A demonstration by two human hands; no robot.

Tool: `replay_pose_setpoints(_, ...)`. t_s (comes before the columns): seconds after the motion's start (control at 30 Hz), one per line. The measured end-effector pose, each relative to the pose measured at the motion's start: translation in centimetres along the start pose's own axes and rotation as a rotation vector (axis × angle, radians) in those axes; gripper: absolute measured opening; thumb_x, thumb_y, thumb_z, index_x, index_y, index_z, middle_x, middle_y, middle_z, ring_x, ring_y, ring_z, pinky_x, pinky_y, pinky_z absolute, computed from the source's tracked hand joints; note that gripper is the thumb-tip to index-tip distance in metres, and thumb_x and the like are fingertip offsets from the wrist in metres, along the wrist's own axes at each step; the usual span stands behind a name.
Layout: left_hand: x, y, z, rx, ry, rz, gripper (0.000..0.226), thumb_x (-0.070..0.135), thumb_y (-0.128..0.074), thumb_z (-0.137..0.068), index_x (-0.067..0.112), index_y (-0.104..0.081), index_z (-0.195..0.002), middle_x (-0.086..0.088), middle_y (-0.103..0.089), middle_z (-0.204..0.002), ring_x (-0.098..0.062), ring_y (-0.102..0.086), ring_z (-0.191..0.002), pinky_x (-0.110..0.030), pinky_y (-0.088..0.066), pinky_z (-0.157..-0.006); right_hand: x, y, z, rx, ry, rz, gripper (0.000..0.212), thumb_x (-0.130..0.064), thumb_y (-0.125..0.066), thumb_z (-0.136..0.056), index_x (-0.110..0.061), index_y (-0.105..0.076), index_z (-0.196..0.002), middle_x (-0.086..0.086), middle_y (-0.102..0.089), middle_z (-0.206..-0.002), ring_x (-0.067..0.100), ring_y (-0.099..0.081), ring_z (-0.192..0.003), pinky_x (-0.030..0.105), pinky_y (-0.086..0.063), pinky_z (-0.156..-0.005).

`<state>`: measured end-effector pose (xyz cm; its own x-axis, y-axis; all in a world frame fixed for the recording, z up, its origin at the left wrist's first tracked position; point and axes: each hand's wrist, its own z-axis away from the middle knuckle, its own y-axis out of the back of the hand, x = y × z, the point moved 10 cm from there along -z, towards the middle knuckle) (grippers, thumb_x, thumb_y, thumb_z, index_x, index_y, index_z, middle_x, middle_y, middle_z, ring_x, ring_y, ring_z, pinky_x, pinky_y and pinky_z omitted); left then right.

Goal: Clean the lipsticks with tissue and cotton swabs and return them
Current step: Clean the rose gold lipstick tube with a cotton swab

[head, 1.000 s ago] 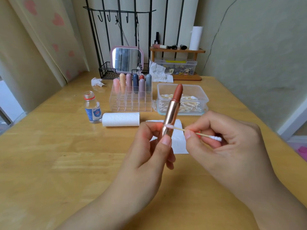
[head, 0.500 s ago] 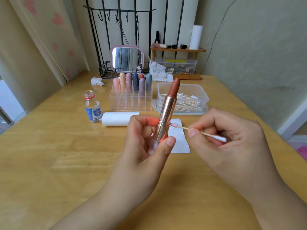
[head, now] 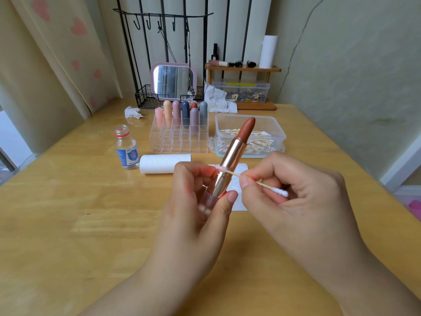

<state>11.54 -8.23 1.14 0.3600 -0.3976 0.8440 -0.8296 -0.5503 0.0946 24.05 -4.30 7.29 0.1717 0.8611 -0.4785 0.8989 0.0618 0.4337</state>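
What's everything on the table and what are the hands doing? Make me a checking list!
Surface: wooden table, bare patches.
Job's things: lipstick, uncapped; cotton swab, pink tip on the tube; organiser with capped lipsticks; swab box; tissue roll.
Clutter: bottle, crumpled tissue.
Grippers: left hand holds lipstick; right hand pinches swab.
Cables: nothing seen.
Surroundings: mirror, shelf, curtain.

Two bare forearms enter from the lower edge. Left hand (head: 196, 215) and right hand (head: 296, 201): no sleeves, gloves, rings or wristbands visible. Fingernails short, unpainted.
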Motion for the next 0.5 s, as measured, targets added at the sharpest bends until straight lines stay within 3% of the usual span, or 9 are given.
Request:
replay_pose_setpoints(0.13,-0.6,-0.6,0.0,-0.043,0.096,0.23,0.023,0.032,-0.066,-0.076,0.027,-0.049,-0.09,0.001,-0.062,-0.072,-0.014,-0.055,-0.054,-0.027,-0.045,-0.046,0.9,0.5,0.1,-0.004,-0.059,-0.084,0.013,-0.025,-0.06,-0.077,-0.02,-0.06,-0.065,-0.003,-0.035,-0.054,0.004,-0.035,-0.048,0.004,-0.032,-0.05)
replay_pose_setpoints(0.27,-0.8,-1.3,-0.3,-0.116,0.159,0.406,0.027,0.025,-0.066,-0.08,0.01,-0.049,-0.095,-0.006,-0.068,-0.078,-0.016,-0.056,-0.058,-0.025,-0.046,-0.05,2.8,1.0,0.0,-0.023,-0.142,-0.126,0.013,-0.03,-0.06,-0.076,-0.019,-0.061,-0.07,0.004,-0.034,-0.053,0.015,-0.031,-0.047,0.017,-0.029,-0.047)
replay_pose_setpoints(0.43,-1.4,-2.2,-0.1,-0.204,0.252,0.543,0.013,0.025,-0.059,-0.085,0.017,-0.067,-0.092,-0.011,-0.068,-0.084,-0.019,-0.056,-0.063,-0.026,-0.047,-0.055,3.7,1.2,-0.2,-0.028,-0.185,-0.218,0.014,-0.03,-0.061,-0.076,-0.016,-0.063,-0.073,0.019,-0.043,-0.052,0.024,-0.036,-0.049,0.024,-0.033,-0.048)
replay_pose_setpoints(0.5,-1.9,-2.6,0.0,-0.216,0.294,0.562,0.022,0.026,-0.052,-0.087,0.018,-0.072,-0.091,-0.009,-0.066,-0.081,-0.017,-0.054,-0.061,-0.027,-0.048,-0.056,3.5,0.9,-0.2,-0.044,-0.174,-0.232,0.012,-0.029,-0.061,-0.076,-0.018,-0.064,-0.073,0.013,-0.038,-0.05,0.019,-0.033,-0.048,0.021,-0.032,-0.048)
